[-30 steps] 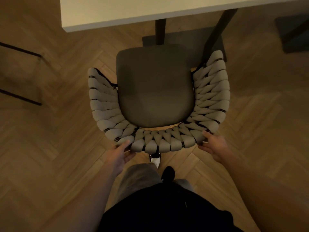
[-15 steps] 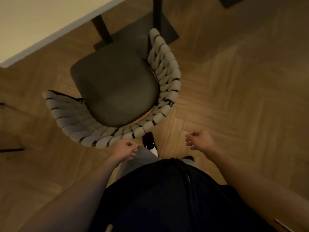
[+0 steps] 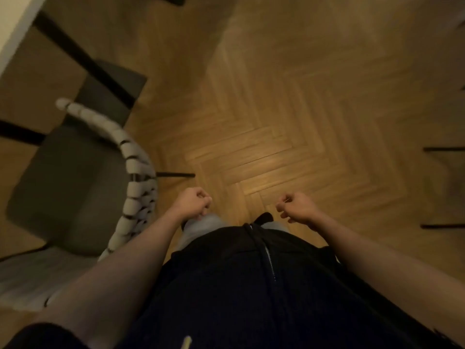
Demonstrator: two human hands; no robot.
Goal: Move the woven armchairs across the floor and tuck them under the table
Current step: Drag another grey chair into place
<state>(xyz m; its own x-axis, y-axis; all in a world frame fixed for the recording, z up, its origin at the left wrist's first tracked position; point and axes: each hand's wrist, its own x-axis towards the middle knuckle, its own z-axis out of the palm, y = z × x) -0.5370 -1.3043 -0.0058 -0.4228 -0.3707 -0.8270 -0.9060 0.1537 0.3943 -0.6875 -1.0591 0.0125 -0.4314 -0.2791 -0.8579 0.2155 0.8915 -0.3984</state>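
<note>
**Woven chair parked at the table, both hands empty**

Grey woven cord wraps the back of the armchair (image 3: 137, 177), which sits at the left edge of the view, its dark seat pointing toward the table (image 3: 15, 28) in the top-left corner. The seat does not look to be under the tabletop yet, though blur makes the overlap hard to judge. The left hand (image 3: 193, 201) hangs just beside the chair's woven back, fingers curled into a loose fist around nothing, clear of the weave. The right hand (image 3: 297, 206) mirrors it over the herringbone floor (image 3: 289, 122), curled and holding nothing too. Dark thin legs (image 3: 442, 187) at the right edge may belong to another chair; too little shows to say.

The risk from here: if this armchair is left as it stands, it looks only partly tucked. On a further push, its arms could catch the table's dark frame (image 3: 83, 59), and sliding legs might scuff the wood.
</note>
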